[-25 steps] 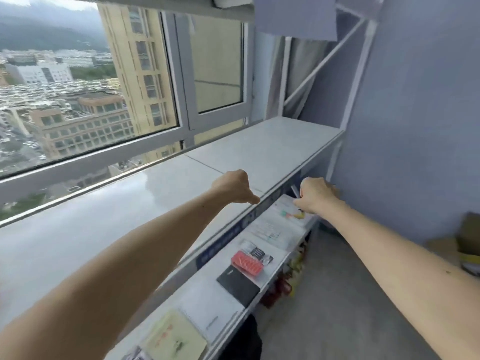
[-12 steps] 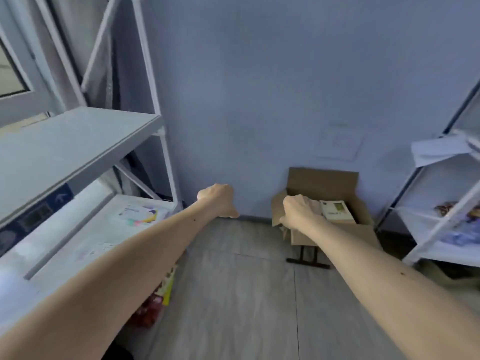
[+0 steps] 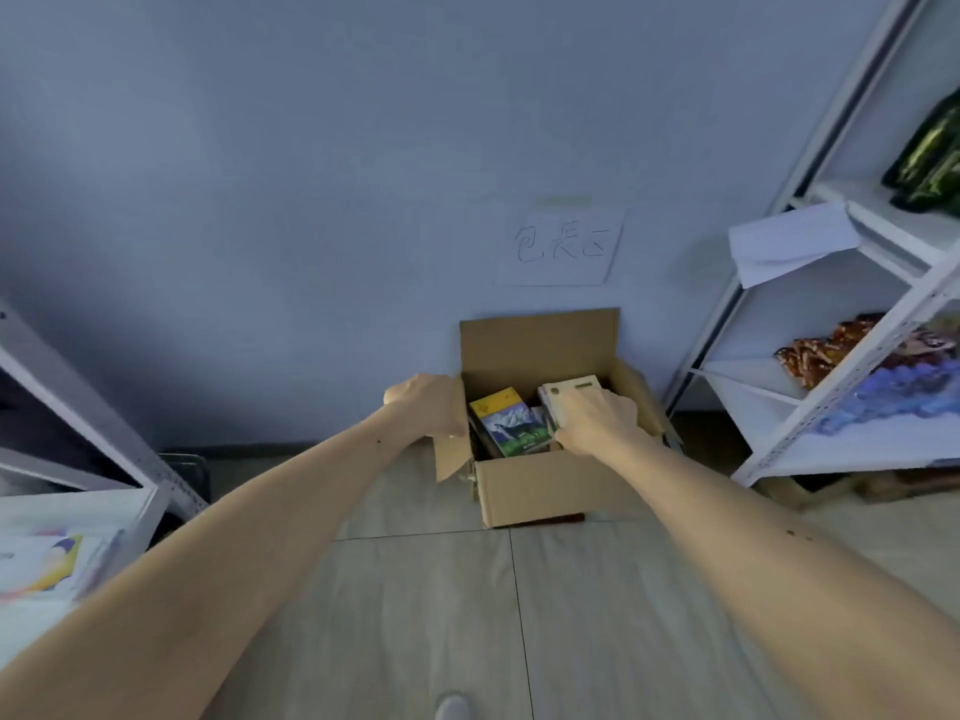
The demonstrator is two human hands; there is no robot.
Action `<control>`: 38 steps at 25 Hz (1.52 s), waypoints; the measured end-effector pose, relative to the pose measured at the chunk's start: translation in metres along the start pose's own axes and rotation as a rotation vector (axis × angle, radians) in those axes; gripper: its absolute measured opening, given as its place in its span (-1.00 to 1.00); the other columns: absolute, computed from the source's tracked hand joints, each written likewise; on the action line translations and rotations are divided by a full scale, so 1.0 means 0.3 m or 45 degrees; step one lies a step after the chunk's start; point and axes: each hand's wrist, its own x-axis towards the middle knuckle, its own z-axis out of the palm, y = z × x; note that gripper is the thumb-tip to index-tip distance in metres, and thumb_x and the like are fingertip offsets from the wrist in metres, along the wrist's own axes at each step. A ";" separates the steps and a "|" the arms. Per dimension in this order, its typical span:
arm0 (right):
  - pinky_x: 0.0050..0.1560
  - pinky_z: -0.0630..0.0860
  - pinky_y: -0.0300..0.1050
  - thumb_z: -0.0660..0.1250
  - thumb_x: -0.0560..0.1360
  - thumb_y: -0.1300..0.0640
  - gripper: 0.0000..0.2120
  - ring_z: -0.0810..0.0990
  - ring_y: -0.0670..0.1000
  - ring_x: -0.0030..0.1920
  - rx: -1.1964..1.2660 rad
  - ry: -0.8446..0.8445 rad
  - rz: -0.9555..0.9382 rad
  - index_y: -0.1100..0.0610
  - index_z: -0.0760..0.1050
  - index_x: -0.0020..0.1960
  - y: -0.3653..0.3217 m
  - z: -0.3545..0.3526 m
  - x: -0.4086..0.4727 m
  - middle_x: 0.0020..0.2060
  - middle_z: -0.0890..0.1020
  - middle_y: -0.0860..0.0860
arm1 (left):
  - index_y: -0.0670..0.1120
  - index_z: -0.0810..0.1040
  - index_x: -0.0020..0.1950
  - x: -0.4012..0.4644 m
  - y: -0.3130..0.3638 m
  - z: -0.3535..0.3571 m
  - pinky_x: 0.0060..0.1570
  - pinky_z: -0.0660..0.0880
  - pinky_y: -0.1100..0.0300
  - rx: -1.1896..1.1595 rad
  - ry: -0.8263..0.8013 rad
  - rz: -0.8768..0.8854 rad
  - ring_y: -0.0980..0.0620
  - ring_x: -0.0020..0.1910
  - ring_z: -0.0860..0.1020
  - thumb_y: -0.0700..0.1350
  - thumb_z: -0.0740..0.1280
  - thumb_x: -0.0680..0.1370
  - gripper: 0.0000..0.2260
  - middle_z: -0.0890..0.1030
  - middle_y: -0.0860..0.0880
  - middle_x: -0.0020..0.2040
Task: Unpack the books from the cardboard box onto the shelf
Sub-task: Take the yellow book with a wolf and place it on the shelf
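Note:
An open cardboard box (image 3: 540, 485) stands on the floor against the wall. Inside it lies a book with a yellow and mountain cover (image 3: 511, 420), and to its right a cream book (image 3: 569, 393). My right hand (image 3: 597, 420) is inside the box and grips the cream book at its near edge. My left hand (image 3: 426, 405) has curled fingers and holds the top of the box's left flap (image 3: 449, 459). The white shelf (image 3: 140, 517) at the lower left carries a colourful book (image 3: 41, 563) lying flat.
A white metal rack (image 3: 831, 407) stands right of the box with papers, snack packets and a blue printed sheet on it. A handwritten paper sign (image 3: 563, 246) hangs on the wall above the box. Between me and the box is grey tiled floor (image 3: 467, 615).
I have turned from the window shelf to the box. Both hands have reached it: the right one has gone in onto the cream book, the left one to the left flap.

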 end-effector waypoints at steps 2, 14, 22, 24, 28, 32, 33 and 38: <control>-0.24 0.42 -0.09 0.32 0.52 0.08 -0.87 0.60 0.11 -0.02 0.011 -0.037 0.020 0.06 0.49 0.05 0.092 0.018 0.162 0.01 0.63 0.04 | -0.06 0.54 0.16 0.196 0.078 -0.008 -0.17 0.41 0.13 -0.009 -0.030 0.025 -0.07 -0.02 0.53 0.07 0.43 0.45 -0.65 0.56 -0.02 0.07; -0.15 0.40 -0.03 0.34 0.52 -0.05 -0.50 0.46 0.15 0.24 -0.032 -0.475 -0.139 0.10 0.29 0.37 0.479 0.439 1.218 0.23 0.50 0.10 | -0.09 0.35 0.39 1.178 0.336 0.435 0.11 0.53 -0.04 -0.268 -0.298 -0.278 -0.15 0.23 0.49 0.17 0.45 0.46 -0.38 0.52 -0.12 0.24; -0.16 0.37 -0.02 0.34 0.53 -0.10 -0.46 0.49 0.17 0.23 -0.051 -0.575 -0.336 0.09 0.29 0.40 0.392 0.940 1.621 0.22 0.52 0.10 | -0.07 0.24 0.49 1.486 0.245 0.915 0.12 0.55 -0.07 -0.428 -0.455 -0.515 -0.17 0.26 0.48 0.15 0.45 0.44 -0.27 0.47 -0.13 0.28; -0.19 0.37 -0.03 0.34 0.53 -0.14 -0.48 0.53 0.17 0.19 -0.023 -0.574 -0.376 0.10 0.32 0.35 0.341 1.066 1.692 0.18 0.55 0.09 | -0.09 0.19 0.51 1.538 0.205 1.034 0.10 0.55 -0.06 -0.455 -0.472 -0.598 -0.17 0.26 0.50 0.16 0.48 0.42 -0.20 0.45 -0.14 0.30; -0.18 0.35 -0.04 0.22 0.55 -0.24 -0.47 0.56 0.17 0.11 0.126 -0.620 -0.302 0.18 0.36 0.27 0.259 1.263 1.777 0.13 0.55 0.11 | -0.18 -0.11 0.60 1.614 0.177 1.207 0.11 0.56 -0.04 -0.455 -0.409 -0.758 -0.18 0.25 0.55 0.19 0.54 0.35 0.11 0.46 -0.20 0.35; -0.13 0.34 -0.05 0.06 0.56 -0.34 -0.40 0.52 0.17 -0.04 0.425 -0.827 -0.189 0.21 0.42 0.11 0.199 1.369 1.799 -0.12 0.50 0.12 | -0.14 0.36 0.42 1.662 0.129 1.269 -0.06 0.58 0.11 -0.674 -0.513 -0.835 -0.06 0.10 0.59 0.20 0.61 0.23 -0.11 0.58 -0.07 0.17; -0.15 0.33 -0.05 0.04 0.56 -0.34 -0.42 0.49 0.14 -0.09 0.502 -0.846 -0.154 0.20 0.39 0.02 0.186 1.380 1.799 -0.18 0.46 0.11 | -0.11 0.45 0.32 1.665 0.122 1.269 -0.11 0.58 0.12 -0.715 -0.528 -0.840 -0.02 0.02 0.60 0.19 0.63 0.21 -0.21 0.60 -0.03 0.09; -0.22 0.36 -0.08 0.05 0.56 -0.32 -0.42 0.59 0.17 -0.11 0.657 -0.733 0.086 0.20 0.48 -0.01 0.165 1.395 1.795 -0.09 0.60 0.15 | -0.10 0.49 0.25 1.667 0.152 1.271 -0.02 0.62 0.06 -0.830 -0.499 -0.991 -0.06 0.06 0.60 0.22 0.65 0.13 -0.19 0.59 -0.09 0.12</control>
